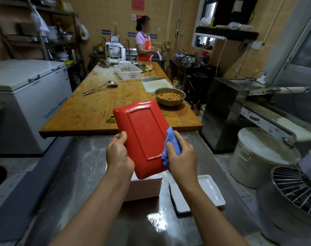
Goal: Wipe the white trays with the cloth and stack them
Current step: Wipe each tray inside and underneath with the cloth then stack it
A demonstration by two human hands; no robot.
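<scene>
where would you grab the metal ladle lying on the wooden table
Take the ladle by its long straight handle, near the free end that points toward the near-left of the wooden table, coming down from above. It lies flat with bare wood on both sides, so fingers likely fit around it. The rounded bowl at the far end offers a poorer hold.

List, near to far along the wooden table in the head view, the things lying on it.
Green peeler → metal bowl of chopped filling → ladle → white cutting board → white plastic basket. The red tray held in front overlaps the near edge, so it is left out.
</scene>
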